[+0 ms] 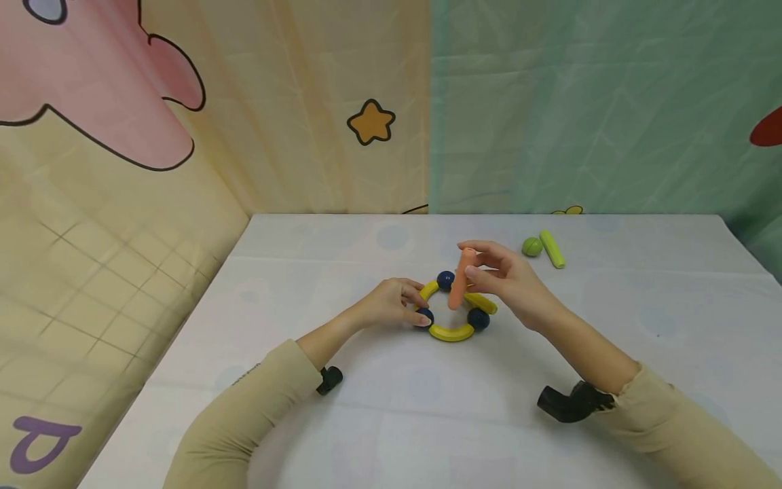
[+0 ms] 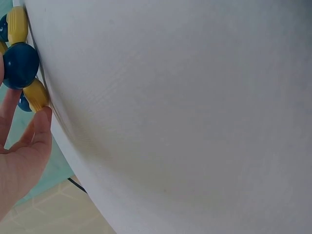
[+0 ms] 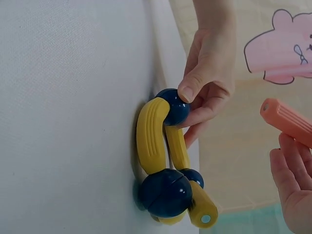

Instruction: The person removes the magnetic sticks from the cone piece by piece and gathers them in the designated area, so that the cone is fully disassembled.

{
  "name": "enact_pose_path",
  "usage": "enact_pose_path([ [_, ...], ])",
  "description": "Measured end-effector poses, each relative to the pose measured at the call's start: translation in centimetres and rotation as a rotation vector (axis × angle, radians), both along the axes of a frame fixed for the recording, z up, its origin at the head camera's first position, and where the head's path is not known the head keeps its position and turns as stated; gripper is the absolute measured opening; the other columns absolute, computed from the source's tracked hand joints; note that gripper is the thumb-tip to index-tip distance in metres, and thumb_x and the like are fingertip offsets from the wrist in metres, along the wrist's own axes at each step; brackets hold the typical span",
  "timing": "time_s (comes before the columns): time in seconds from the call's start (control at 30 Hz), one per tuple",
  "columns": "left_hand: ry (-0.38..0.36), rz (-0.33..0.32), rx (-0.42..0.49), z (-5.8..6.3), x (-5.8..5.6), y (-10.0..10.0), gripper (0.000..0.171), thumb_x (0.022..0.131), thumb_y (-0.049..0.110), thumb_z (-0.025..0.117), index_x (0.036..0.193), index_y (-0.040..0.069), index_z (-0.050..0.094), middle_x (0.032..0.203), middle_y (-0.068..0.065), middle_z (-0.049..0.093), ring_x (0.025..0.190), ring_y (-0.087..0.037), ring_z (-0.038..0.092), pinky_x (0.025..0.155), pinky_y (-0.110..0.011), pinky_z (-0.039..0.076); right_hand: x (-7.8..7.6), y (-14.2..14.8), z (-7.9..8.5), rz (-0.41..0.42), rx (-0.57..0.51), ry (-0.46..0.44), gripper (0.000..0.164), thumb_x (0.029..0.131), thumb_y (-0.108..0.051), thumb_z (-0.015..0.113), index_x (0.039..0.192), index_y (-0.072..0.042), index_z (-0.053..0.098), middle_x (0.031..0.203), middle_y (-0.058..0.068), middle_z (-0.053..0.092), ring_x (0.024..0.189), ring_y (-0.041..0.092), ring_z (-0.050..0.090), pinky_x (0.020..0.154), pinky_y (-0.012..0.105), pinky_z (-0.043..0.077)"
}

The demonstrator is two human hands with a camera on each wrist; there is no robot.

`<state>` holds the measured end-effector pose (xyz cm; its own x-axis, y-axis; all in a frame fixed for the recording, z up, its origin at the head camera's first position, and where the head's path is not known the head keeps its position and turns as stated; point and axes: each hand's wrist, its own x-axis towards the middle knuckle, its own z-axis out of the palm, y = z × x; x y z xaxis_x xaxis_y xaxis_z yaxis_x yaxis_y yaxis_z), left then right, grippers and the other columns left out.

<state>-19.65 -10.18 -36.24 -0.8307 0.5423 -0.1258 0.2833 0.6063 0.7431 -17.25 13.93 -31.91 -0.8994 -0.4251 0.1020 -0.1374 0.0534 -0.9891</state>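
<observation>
A ring of curved yellow rods (image 1: 451, 333) and dark blue balls lies on the white table. My left hand (image 1: 391, 303) grips the ring's left blue ball (image 3: 175, 108), thumb on top, with fingertips at the adjoining yellow rod (image 2: 37, 95). Above the ring's far side, my right hand (image 1: 513, 278) pinches a ridged orange rod (image 1: 459, 285) between thumb and fingers, tilted nearly upright. Its lower end overlaps the ring in the head view. At the ring's right, one yellow rod (image 3: 203, 210) sticks out past the balls, a metal disc showing in its end.
A green ball (image 1: 532, 246) and a light green rod (image 1: 552, 249) lie beside each other toward the back of the table, beyond the right hand. A printed curtain (image 1: 318, 136) hangs behind the table's back edge. Black wrist cameras (image 1: 569, 403) sit on both forearms.
</observation>
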Motion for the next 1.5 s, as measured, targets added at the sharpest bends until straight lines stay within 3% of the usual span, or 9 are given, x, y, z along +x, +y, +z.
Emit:
enact_pose_path([
  [0.6, -0.004, 0.011, -0.01, 0.1, 0.2, 0.0, 0.019, 0.077, 0.02, 0.078, 0.092, 0.01, 0.073, 0.133, -0.01, 0.052, 0.119, -0.023, 0.05, 0.091, -0.032, 0.046, -0.1, 3.2, 0.7, -0.135, -0.137, -0.121, 0.034, 0.092, -0.014, 0.06, 0.122, -0.007, 0.045, 0.096, 0.002, 0.062, 0.082, 0.016, 0.066, 0.076, 0.028, 0.053],
  [1.03, 0.002, 0.014, -0.017, -0.2, 0.0, -0.1, 0.019, 0.076, 0.02, 0.078, 0.092, 0.011, 0.073, 0.133, -0.009, 0.052, 0.121, -0.022, 0.049, 0.089, -0.028, 0.046, -0.5, 6.9, 0.6, -0.179, -0.182, -0.123, 0.024, 0.092, -0.011, 0.059, 0.114, -0.011, 0.05, 0.091, -0.002, 0.066, 0.079, 0.013, 0.066, 0.074, 0.024, 0.053],
  [1.5, -0.016, 0.036, -0.02, -0.2, 0.1, -0.1, 0.02, 0.076, 0.022, 0.079, 0.093, 0.013, 0.073, 0.133, -0.008, 0.051, 0.118, -0.022, 0.05, 0.089, -0.028, 0.046, -1.8, 11.8, -0.4, -0.345, -0.143, -0.231, 0.027, 0.089, -0.018, 0.065, 0.113, -0.022, 0.054, 0.085, -0.009, 0.067, 0.072, 0.007, 0.064, 0.068, 0.02, 0.051],
])
